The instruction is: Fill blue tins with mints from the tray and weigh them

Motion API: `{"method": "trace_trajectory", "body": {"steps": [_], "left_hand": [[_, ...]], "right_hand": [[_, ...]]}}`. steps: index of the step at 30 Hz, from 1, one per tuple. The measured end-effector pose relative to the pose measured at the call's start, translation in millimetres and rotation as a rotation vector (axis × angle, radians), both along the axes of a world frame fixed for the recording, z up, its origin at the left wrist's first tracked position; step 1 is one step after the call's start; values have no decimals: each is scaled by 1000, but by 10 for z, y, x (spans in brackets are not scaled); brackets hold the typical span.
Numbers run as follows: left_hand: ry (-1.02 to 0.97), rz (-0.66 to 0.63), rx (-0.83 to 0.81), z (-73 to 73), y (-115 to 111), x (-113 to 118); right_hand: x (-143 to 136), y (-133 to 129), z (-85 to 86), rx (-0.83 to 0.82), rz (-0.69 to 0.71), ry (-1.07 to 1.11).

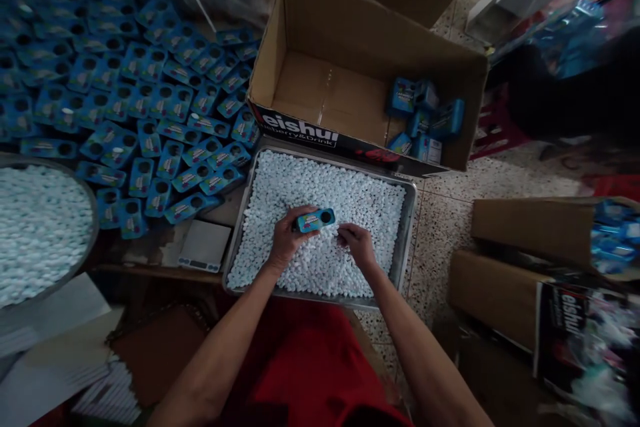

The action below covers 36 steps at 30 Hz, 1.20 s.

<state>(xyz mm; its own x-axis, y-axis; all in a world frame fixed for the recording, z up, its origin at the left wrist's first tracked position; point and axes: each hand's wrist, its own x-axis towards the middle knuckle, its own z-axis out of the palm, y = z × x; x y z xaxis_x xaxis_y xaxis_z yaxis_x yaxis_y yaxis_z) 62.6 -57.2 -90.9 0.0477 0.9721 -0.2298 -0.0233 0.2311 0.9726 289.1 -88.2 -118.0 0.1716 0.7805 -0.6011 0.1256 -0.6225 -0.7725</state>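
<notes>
My left hand (286,240) is wrapped round a small blue tin (311,221) with a dark round opening at its right end. It holds the tin above a metal tray (411,213) filled with small whitish candy-like pellets (320,177). Just right of the tin, my right hand (357,244) has its fingers pinched together, low over the pellets. Whatever lies between those fingertips is too small to make out. A gap separates the right fingertips from the tin.
Many similar blue tins (170,101) cover the table at the left. A small scale (205,245) sits left of the tray, and a round pan (93,213) of pellets farther left. Behind the tray, an open carton (310,83) holds several blue packs (401,97). More cartons (530,230) stand right.
</notes>
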Motion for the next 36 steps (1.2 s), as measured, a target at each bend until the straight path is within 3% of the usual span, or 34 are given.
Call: {"method": "trace_trajectory", "body": {"steps": [3,6,11,16,21,25,27,30,34,36], "left_hand": [[51,-2,-14,222,7,-69],[191,-41,83,420,80,-261],[332,-117,118,589,118,-407],[343,-157,118,624,-3,-334],[336,-126,119,519,-71,-232],[303,-114,99,455,-78,-145],[280,-98,76,453,-79,-142],[247,-60,32,470,-81,-237],[220,23,4,505,-72,-487],[210,46,4,530,-68,-595]], "right_hand": [[306,-100,264,-2,-21,36],[558,-169,625,-1,-26,77],[558,37,1219,53,62,122],[386,383,1613,154,252,-35],[104,577,2002,343,612,-511],[-230,654,2269,346,854,-809],[-219,620,2281,382,862,-812],[229,416,2038,403,646,-692],[1112,38,1284,210,247,-684],[1237,-24,851,155,117,-642]]}}
